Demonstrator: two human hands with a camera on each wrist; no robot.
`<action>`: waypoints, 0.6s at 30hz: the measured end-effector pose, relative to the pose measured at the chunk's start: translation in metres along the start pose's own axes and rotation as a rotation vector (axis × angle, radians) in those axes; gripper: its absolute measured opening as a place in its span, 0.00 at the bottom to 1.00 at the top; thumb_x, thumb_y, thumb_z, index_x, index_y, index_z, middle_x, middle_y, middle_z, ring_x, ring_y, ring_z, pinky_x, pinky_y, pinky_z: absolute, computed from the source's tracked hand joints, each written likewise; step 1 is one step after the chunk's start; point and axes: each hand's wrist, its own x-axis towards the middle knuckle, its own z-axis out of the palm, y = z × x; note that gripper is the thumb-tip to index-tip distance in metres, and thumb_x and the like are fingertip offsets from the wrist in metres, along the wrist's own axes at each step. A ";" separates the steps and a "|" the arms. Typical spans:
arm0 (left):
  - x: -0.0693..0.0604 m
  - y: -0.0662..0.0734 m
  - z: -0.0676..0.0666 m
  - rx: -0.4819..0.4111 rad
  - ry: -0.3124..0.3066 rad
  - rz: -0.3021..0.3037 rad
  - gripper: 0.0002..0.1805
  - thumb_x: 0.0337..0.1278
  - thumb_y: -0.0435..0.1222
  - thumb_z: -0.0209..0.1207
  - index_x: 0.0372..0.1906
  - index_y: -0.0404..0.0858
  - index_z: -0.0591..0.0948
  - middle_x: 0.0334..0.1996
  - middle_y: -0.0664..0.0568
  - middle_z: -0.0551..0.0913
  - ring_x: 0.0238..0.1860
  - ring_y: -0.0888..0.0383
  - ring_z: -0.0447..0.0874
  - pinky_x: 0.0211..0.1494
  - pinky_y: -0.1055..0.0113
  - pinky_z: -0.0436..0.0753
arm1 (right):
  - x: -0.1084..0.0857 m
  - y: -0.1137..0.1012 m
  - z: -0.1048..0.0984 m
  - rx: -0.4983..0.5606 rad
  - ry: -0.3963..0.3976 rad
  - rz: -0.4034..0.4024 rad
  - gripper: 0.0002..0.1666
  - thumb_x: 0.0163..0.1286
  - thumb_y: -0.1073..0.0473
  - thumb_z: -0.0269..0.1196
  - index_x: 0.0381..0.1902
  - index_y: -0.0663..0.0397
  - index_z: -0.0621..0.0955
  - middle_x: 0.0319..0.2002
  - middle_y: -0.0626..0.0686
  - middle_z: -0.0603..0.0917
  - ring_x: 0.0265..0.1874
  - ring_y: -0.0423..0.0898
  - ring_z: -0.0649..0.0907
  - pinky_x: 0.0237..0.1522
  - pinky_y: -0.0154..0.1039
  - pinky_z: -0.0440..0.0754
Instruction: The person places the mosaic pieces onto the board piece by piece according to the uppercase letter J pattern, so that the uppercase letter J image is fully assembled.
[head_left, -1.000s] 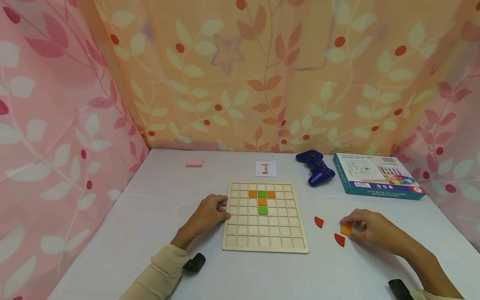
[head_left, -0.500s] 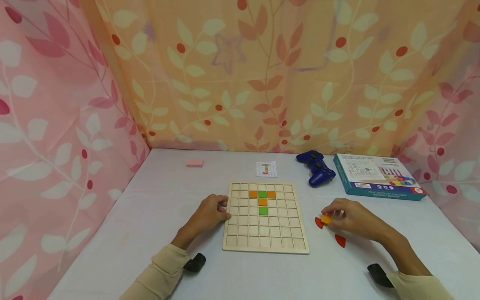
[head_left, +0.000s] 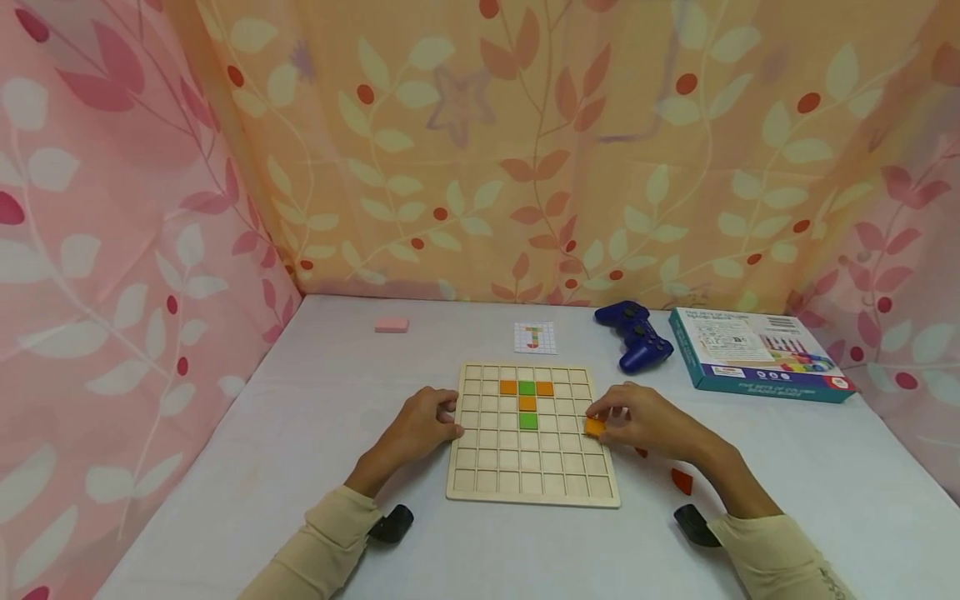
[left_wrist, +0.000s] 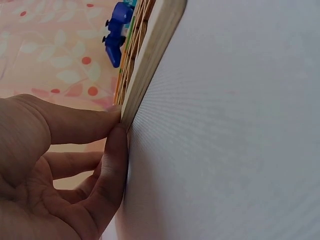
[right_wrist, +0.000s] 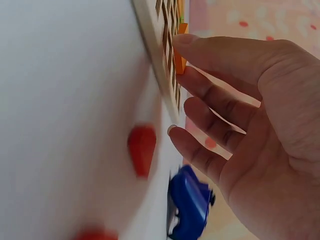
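A wooden grid board (head_left: 502, 483) lies flat on the table, with orange and green square tiles set in its upper cells in a T shape. At its left edge my left hand (head_left: 422, 427) pinches the rim between thumb and index finger, as the left wrist view shows up close. An orange square tile (head_left: 595, 427) is pinched by the thumb and fingertips of my right hand (head_left: 651, 421), over the board's right edge. Two red quarter-circle pieces lie right of the board; one red piece (head_left: 682, 481) shows whole, the other is mostly covered by the right hand.
Behind the board lies a small pattern card (head_left: 535, 338). A pink block (head_left: 392, 325) sits at the back left. A blue game controller (head_left: 636, 337) and a flat box (head_left: 757, 350) lie at the back right. Patterned curtains (head_left: 480, 167) surround the table.
My right hand has carried the orange tile leftward from beside the red pieces to the board's right edge. The left hand stays at the board's left edge.
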 end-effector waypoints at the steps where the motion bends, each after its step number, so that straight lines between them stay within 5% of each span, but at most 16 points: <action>1: 0.000 0.001 0.000 0.003 0.001 -0.001 0.32 0.56 0.28 0.73 0.67 0.25 0.79 0.48 0.45 0.82 0.45 0.56 0.84 0.49 0.59 0.84 | 0.003 -0.003 0.001 -0.001 -0.004 -0.008 0.18 0.66 0.52 0.76 0.54 0.45 0.90 0.45 0.42 0.86 0.44 0.47 0.78 0.43 0.37 0.79; 12: -0.001 0.003 0.000 0.004 0.001 -0.008 0.32 0.56 0.27 0.73 0.67 0.25 0.79 0.47 0.45 0.82 0.45 0.56 0.84 0.48 0.60 0.84 | 0.032 -0.029 0.022 -0.048 -0.044 -0.186 0.15 0.67 0.53 0.76 0.51 0.46 0.92 0.46 0.41 0.88 0.50 0.45 0.79 0.58 0.46 0.78; 18: -0.001 0.002 0.000 -0.001 0.007 0.003 0.32 0.55 0.27 0.73 0.66 0.24 0.79 0.47 0.45 0.82 0.45 0.56 0.84 0.48 0.61 0.84 | 0.040 -0.043 0.031 -0.061 -0.072 -0.216 0.15 0.67 0.54 0.76 0.50 0.46 0.92 0.48 0.42 0.87 0.53 0.47 0.79 0.62 0.53 0.77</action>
